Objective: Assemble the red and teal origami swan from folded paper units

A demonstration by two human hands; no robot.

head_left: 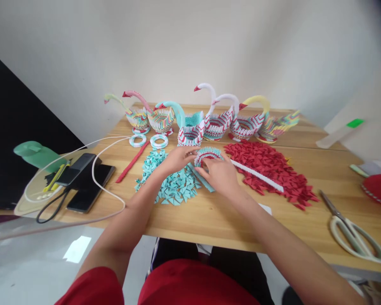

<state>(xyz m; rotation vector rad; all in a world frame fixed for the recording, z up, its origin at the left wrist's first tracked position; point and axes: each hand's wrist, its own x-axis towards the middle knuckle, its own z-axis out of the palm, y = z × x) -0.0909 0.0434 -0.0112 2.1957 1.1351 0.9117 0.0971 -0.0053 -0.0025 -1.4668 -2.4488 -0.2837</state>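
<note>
Between my two hands is a small round basket of folded paper pieces (209, 151), in red, white and turquoise. My left hand (180, 158) grips its left rim with curled fingers. On the right and near side, my right hand (221, 170) has its fingers wrapped around it; part of the basket is hidden behind them. A pile of turquoise folded paper triangles (175, 188) lies by my left hand. To the right spreads a pile of red paper triangles (266, 163), with a white paper strip (257, 174) across its near side. A turquoise strip (205, 180) lies under the hands.
Several finished paper swans (190, 134) stand along the back. Two paper rings (159, 141) and a red strip (132, 162) lie left. A phone (89, 192), power bank (78, 169) and white cable (98, 178) occupy the left edge. Scissors (352, 233) rest at the right.
</note>
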